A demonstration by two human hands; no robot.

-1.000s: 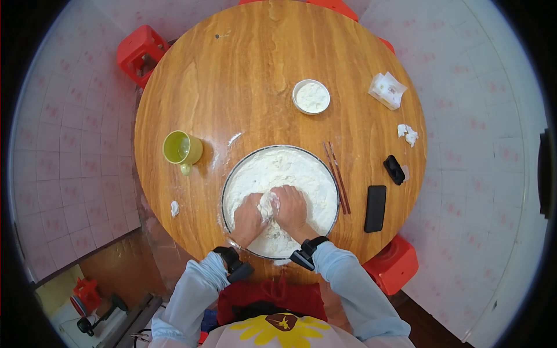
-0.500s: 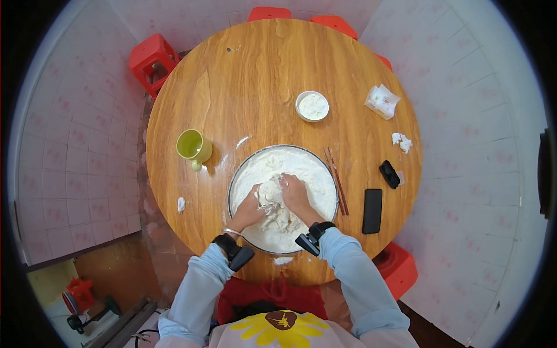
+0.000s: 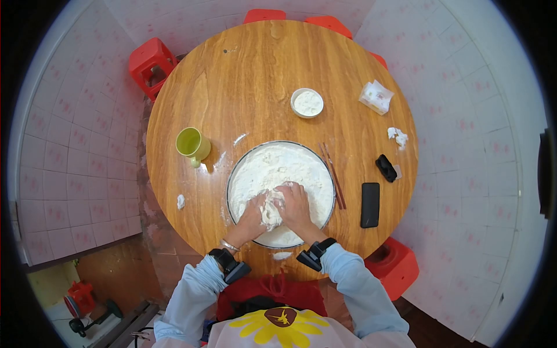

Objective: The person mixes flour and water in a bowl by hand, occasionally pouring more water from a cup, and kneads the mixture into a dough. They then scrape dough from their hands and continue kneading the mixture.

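A wide metal basin (image 3: 232,174) full of flour stands on the round wooden table (image 3: 249,75) in front of me. In its near half lies a lump of white dough (image 3: 270,212). My left hand (image 3: 253,216) presses the dough from the left and my right hand (image 3: 295,206) covers it from the right. Both hands are dusted with flour and closed around the lump.
A green mug (image 3: 191,145) stands left of the basin, a small white bowl of flour (image 3: 307,102) behind it. Chopsticks (image 3: 332,175), a black phone (image 3: 370,205), a small black object (image 3: 386,167), crumpled tissue (image 3: 397,136) and a packet (image 3: 376,96) lie to the right. Red stools (image 3: 152,62) ring the table.
Both hands drew the dough back toward me from the basin's middle to its near half and closed tighter on it. The view shifted slightly.
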